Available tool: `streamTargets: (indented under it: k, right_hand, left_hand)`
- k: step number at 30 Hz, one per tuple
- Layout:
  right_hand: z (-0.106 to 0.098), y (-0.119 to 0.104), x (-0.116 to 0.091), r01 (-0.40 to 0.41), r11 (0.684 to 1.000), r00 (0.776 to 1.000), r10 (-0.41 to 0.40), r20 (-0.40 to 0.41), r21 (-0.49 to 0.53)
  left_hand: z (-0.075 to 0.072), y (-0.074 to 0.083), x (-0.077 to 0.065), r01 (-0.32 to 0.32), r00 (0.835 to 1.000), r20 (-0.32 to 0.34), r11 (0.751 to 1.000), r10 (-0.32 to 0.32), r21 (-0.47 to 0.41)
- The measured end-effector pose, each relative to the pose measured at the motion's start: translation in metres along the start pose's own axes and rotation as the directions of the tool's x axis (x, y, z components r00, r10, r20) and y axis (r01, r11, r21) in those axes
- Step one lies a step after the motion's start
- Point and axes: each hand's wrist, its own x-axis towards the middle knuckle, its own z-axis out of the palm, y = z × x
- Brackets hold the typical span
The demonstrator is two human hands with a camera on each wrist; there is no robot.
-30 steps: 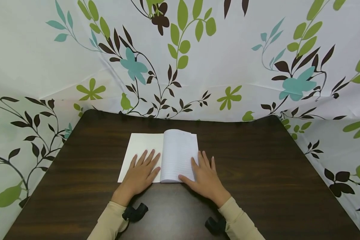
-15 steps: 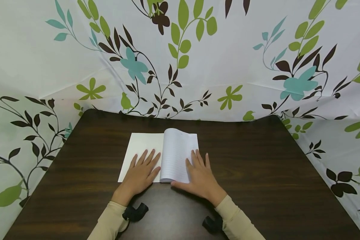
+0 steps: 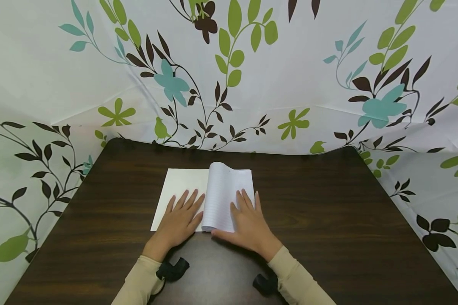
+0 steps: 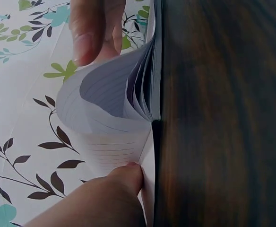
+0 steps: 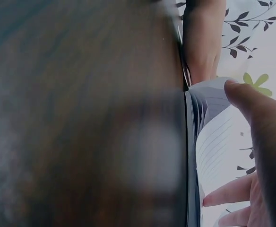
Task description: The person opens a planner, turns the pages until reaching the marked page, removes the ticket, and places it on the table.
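A notebook [image 3: 187, 180] lies spread on the dark wooden table. My left hand [image 3: 177, 222] rests on its blank left page, fingers straight and spread, thumb near the spine. On the right half, a lined page [image 3: 218, 190] bulges up and bends toward the left. My right hand [image 3: 249, 224] lies over that side with straight fingers, its thumb at the front edge by the bent page. The left wrist view shows the curled paper [image 4: 100, 146] with my left thumb [image 4: 126, 177] against its base. In the right wrist view, my right thumb [image 5: 242, 97] touches the top of the curl.
The dark wooden table [image 3: 320, 212] extends on both sides of the notebook. A white cloth [image 3: 290, 76] printed with leaves and flowers hangs behind it and at the sides. Each wrist wears a black camera mount [image 3: 172, 270] close above the tabletop.
My right hand has slid left from the notebook's right edge toward the spine, and the lined page bulges and bends further left. My left hand has stayed in place.
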Motion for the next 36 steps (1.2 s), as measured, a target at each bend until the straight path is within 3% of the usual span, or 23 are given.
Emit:
streamTargets:
  k: [8, 20, 29, 36]
  right_hand:
    - [-0.001, -0.009, 0.004, 0.029, 0.999, 1.000, -0.029, -0.006, 0.035]
    - [0.002, -0.017, 0.011, 0.029, 0.999, 0.999, -0.030, -0.033, -0.024]
    - [-0.001, -0.018, 0.007, 0.046, 0.996, 0.998, -0.050, -0.048, -0.079]
    - [-0.005, -0.002, -0.009, 0.032, 0.996, 0.991, -0.042, -0.126, -0.082]
  left_hand:
    - [0.003, -0.003, 0.000, -0.014, 1.000, -0.017, 1.000, 0.013, -0.025]
    - [0.016, -0.014, 0.001, -0.025, 0.999, -0.047, 1.000, 0.025, -0.013]
    - [0.012, -0.007, -0.001, -0.027, 0.998, -0.060, 0.999, 0.025, -0.035]
    - [0.001, -0.001, -0.002, -0.011, 0.999, -0.035, 0.999, 0.009, -0.053]
